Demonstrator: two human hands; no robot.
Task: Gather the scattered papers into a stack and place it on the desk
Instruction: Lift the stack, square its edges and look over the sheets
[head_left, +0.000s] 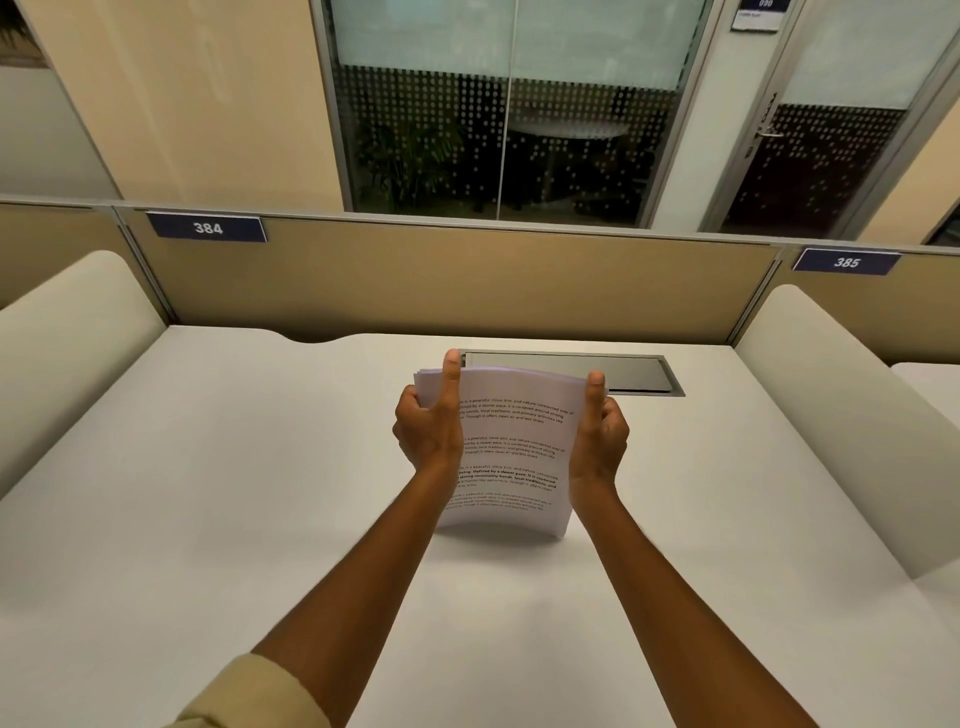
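Note:
A stack of white printed papers (511, 457) stands upright on its lower edge on the white desk (208, 493), slightly bowed. My left hand (428, 431) grips its left side with the thumb pressed up along the front. My right hand (600, 436) grips its right side the same way. Several sheet edges fan out a little at the top left corner. No loose sheets lie elsewhere on the desk.
A dark cable-access flap (639, 371) is set into the desk just behind the papers. A tan partition (467, 280) with plates 384 (207, 227) and 385 (847, 262) closes the back. Cream side dividers (67, 332) (841, 395) flank the desk.

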